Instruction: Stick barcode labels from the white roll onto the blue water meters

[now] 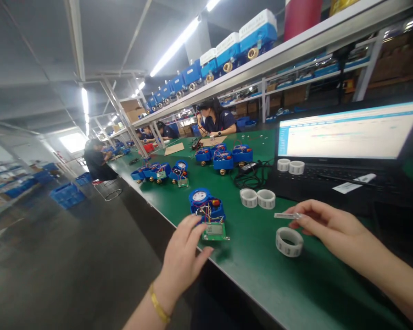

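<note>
Head view showed the left hand [187,250], open and holding nothing, by the green board [215,230] of the blue meter [206,204] at the table [254,270] edge, while the right hand [325,224] pinched a sticker [287,215] that might stick crooked if it slipped.

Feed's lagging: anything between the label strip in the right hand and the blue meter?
Nothing visible: bare table lies between the label strip and the blue meter. Two rolls sit behind that line, one roll nearer; the left hand is at its near side.
</note>
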{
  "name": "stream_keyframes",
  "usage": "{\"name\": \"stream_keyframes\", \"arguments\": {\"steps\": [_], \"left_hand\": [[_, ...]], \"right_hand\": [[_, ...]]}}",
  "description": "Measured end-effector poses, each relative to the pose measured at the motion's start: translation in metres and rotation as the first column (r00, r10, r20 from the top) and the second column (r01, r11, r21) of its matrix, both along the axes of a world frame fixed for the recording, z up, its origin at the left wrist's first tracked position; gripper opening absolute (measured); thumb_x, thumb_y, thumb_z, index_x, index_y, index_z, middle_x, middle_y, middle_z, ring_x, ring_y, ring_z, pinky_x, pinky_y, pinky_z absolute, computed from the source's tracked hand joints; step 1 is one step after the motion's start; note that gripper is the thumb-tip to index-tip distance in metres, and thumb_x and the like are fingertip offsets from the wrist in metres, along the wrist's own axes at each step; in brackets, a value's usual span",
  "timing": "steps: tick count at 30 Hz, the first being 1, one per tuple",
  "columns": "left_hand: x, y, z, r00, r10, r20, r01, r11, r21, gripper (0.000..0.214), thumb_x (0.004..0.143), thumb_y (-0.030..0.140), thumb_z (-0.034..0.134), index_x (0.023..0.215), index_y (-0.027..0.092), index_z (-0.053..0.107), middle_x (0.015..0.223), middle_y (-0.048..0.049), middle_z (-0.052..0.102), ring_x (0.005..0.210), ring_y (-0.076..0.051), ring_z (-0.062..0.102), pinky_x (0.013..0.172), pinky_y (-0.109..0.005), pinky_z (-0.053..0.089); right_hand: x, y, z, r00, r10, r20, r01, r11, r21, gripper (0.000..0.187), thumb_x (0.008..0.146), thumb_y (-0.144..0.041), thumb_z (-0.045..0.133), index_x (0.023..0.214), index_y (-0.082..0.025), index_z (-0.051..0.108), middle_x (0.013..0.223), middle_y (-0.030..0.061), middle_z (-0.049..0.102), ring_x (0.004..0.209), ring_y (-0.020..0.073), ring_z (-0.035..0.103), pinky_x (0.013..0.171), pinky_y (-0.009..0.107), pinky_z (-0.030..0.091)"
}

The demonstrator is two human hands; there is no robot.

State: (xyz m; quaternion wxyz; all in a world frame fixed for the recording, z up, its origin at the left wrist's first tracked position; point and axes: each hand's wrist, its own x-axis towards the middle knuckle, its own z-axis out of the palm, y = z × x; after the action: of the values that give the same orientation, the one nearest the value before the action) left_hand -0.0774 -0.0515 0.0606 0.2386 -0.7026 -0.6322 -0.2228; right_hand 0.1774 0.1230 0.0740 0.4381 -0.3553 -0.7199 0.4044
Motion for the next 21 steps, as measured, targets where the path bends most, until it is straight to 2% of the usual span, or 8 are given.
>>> {"name": "stream_keyframes", "arguments": {"steps": [3, 7, 9, 11, 13, 15, 18, 21], "left_hand": [[-0.034, 0.011, 0.008, 0.995, -0.047, -0.083, 0.038, 0.994, -0.107, 0.057, 0.075, 0.03, 0.07, 0.125, 0.017, 0.044, 0.134, -0.0155, 0.048, 0.128, -0.029, 0.04, 0.103, -0.048, 0.041], [-0.05, 0.027, 0.011, 0.982, -0.173, -0.08, 0.158, 0.972, -0.171, 0.045, 0.078, 0.035, 0.067, 0.117, 0.018, 0.052, 0.128, -0.014, 0.056, 0.122, -0.026, 0.048, 0.101, -0.044, 0.044], [-0.05, 0.031, 0.011, 0.977, -0.208, 0.036, 0.211, 0.962, -0.176, 0.04, 0.077, 0.037, 0.067, 0.111, 0.02, 0.057, 0.123, -0.0122, 0.06, 0.116, -0.026, 0.054, 0.098, -0.044, 0.046], [-0.048, 0.036, 0.011, 0.943, -0.201, 0.265, 0.245, 0.959, -0.146, 0.032, 0.072, 0.035, 0.07, 0.101, 0.022, 0.063, 0.114, -0.0098, 0.064, 0.108, -0.028, 0.058, 0.095, -0.046, 0.046], [-0.047, 0.041, 0.013, 0.862, -0.174, 0.476, 0.248, 0.964, -0.098, 0.022, 0.069, 0.031, 0.068, 0.088, 0.022, 0.065, 0.101, -0.0077, 0.067, 0.098, -0.028, 0.061, 0.091, -0.045, 0.046], [-0.046, 0.05, 0.015, 0.775, -0.156, 0.613, 0.237, 0.97, -0.053, 0.014, 0.074, 0.032, 0.06, 0.082, 0.02, 0.062, 0.086, -0.0063, 0.067, 0.087, -0.025, 0.062, 0.084, -0.042, 0.048], [-0.049, 0.067, 0.019, 0.6, -0.141, 0.787, 0.233, 0.973, -0.004, 0.026, 0.085, 0.039, 0.041, 0.08, 0.018, 0.055, 0.073, -0.005, 0.064, 0.068, -0.02, 0.064, 0.067, -0.034, 0.051], [-0.053, 0.084, 0.021, 0.394, -0.112, 0.912, 0.217, 0.976, 0.027, 0.04, 0.085, 0.047, 0.028, 0.075, 0.016, 0.052, 0.067, -0.0059, 0.063, 0.057, -0.018, 0.064, 0.055, -0.029, 0.05]], "right_hand": [[-0.003, -0.002, -0.01, 0.991, 0.134, -0.013, -0.135, 0.987, -0.092, 0.056, 0.064, -0.074, 0.058, 0.074, -0.019, 0.063, 0.069, 0.0091, 0.066, 0.063, 0.0212, 0.064, 0.055, 0.029, 0.052], [-0.009, -0.013, -0.015, 0.985, 0.168, 0.031, -0.165, 0.984, -0.067, 0.04, 0.074, -0.058, 0.055, 0.078, -0.018, 0.06, 0.077, 0.007, 0.066, 0.066, 0.0185, 0.062, 0.056, 0.028, 0.048], [-0.013, -0.019, -0.016, 0.985, 0.16, 0.069, -0.157, 0.986, -0.047, 0.033, 0.077, -0.052, 0.052, 0.078, -0.019, 0.058, 0.082, 0.0066, 0.066, 0.066, 0.0171, 0.06, 0.055, 0.027, 0.047], [-0.016, -0.025, -0.018, 0.982, 0.157, 0.103, -0.154, 0.987, -0.039, 0.029, 0.078, -0.047, 0.049, 0.077, -0.019, 0.056, 0.088, 0.0064, 0.066, 0.067, 0.0167, 0.059, 0.057, 0.028, 0.046], [-0.022, -0.028, -0.022, 0.975, 0.164, 0.148, -0.161, 0.986, -0.037, 0.025, 0.08, -0.044, 0.045, 0.077, -0.02, 0.054, 0.088, 0.0061, 0.065, 0.069, 0.0172, 0.059, 0.06, 0.03, 0.046], [-0.03, -0.03, -0.027, 0.967, 0.173, 0.19, -0.175, 0.985, -0.007, 0.022, 0.08, -0.039, 0.044, 0.077, -0.02, 0.053, 0.087, 0.0056, 0.065, 0.073, 0.0186, 0.06, 0.066, 0.033, 0.046], [-0.052, -0.029, -0.033, 0.969, 0.147, 0.197, -0.17, 0.98, 0.105, 0.013, 0.08, -0.03, 0.045, 0.076, -0.02, 0.053, 0.087, 0.0054, 0.065, 0.08, 0.0203, 0.06, 0.073, 0.037, 0.046], [-0.083, -0.027, -0.037, 0.981, 0.123, 0.15, -0.151, 0.97, 0.192, 0.007, 0.078, -0.019, 0.047, 0.073, -0.021, 0.051, 0.092, 0.0062, 0.063, 0.09, 0.0208, 0.059, 0.08, 0.038, 0.045]]}}
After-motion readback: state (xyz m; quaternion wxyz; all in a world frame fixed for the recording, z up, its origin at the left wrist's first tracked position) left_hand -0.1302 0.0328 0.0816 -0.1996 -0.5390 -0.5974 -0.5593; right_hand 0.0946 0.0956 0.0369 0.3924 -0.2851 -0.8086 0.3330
